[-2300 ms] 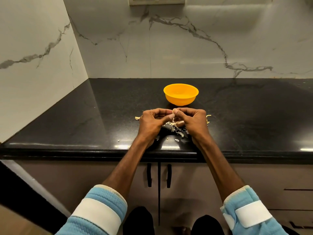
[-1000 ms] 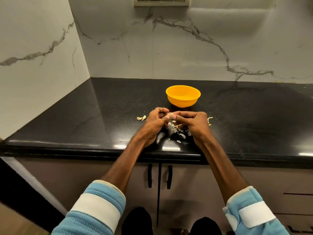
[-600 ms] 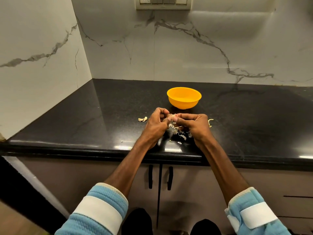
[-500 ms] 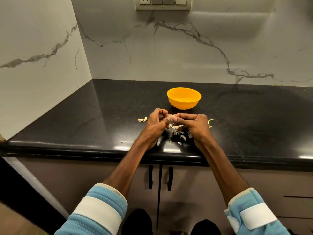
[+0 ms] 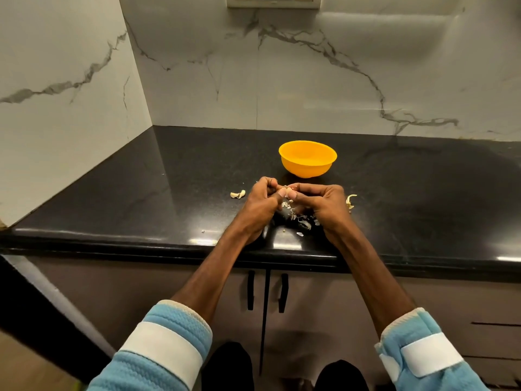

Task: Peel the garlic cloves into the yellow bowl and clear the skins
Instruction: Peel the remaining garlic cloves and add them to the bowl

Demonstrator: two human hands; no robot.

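Head view, the only 1 supplied. We found both hands together above the near part of the black counter (image 5: 169,193), just short of the yellow bowl (image 5: 307,170). The left hand (image 5: 259,206) and the right hand (image 5: 324,204) had their fingers curled. Each pinched a small garlic clove (image 5: 287,189) from its own side, thumb against forefinger. The clove was mostly hidden, so we could not tell how much skin remained on it. A heap of skins (image 5: 302,220) lay on the counter beneath the hands. Whether the bowl held cloves we could not tell.

We judged the peeling to be under way. To do it well, the left hand should steady the clove while the right thumbnail lifts the skin from 1 end. Pressure should be light, and the work should be kept over the heap so that scraps fall together.
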